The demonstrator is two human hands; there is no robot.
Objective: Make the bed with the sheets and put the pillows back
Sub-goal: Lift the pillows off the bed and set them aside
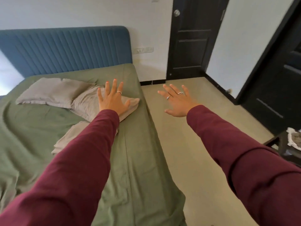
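A green sheet covers the bed, smooth along the right side and rumpled at the lower left. Two beige pillows lie near the blue headboard: one flat at the left, the other askew beside it. A third beige piece of fabric shows under my left sleeve. My left hand is stretched out above the askew pillow with fingers spread straight; whether it touches the pillow I cannot tell. My right hand hovers over the floor beside the bed, fingers spread, holding nothing.
Beige floor runs along the bed's right side. A black door stands in the far wall, and another dark door is at the right. A dark piece of furniture holding white and grey cloth sits at the right edge.
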